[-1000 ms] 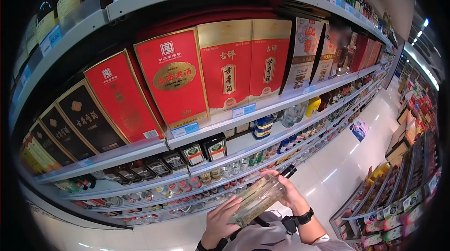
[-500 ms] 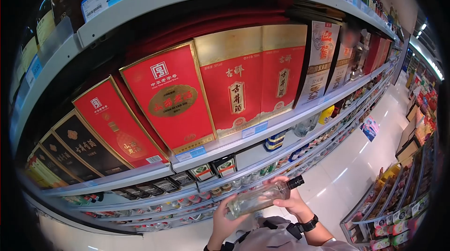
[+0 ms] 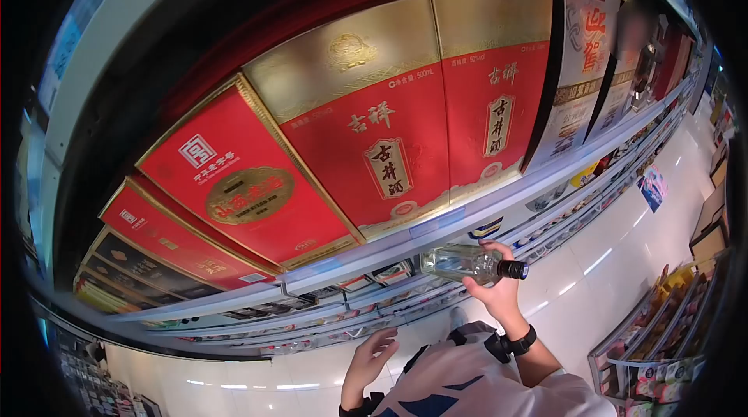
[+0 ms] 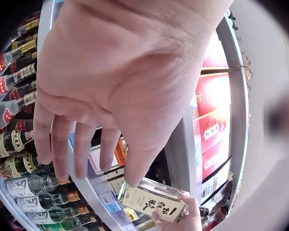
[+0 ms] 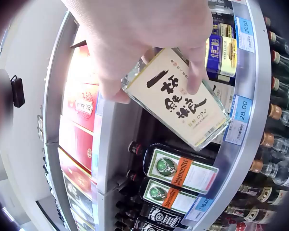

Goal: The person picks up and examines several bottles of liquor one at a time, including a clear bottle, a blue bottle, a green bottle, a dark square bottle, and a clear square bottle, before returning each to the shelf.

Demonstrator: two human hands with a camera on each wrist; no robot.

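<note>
A clear glass liquor bottle (image 3: 456, 261) with a black cap and a cream label (image 5: 175, 98) is in my right hand (image 3: 499, 286). The fingers and thumb grip it near the neck, and its base points toward the shelf below the red boxes. In the right wrist view the bottle's base overlaps the shelf edge, close to the Jägermeister bottles (image 5: 180, 171). My left hand (image 3: 370, 362) is away from the bottle, in front of the body, holding nothing. Its fingers (image 4: 82, 149) hang relaxed in the left wrist view.
Red and gold boxes (image 3: 374, 113) fill the shelf above. A blue-labelled bottle (image 5: 221, 55) stands beside the held bottle's spot, and price tags (image 5: 239, 120) line the shelf edge. More bottles (image 5: 279, 115) stand on the lower shelf. Another display rack (image 3: 654, 339) is across the aisle floor.
My left hand has let go of the bottle and dropped back. My right hand has carried the bottle forward and up toward the shelf. The head view has moved closer to the boxes.
</note>
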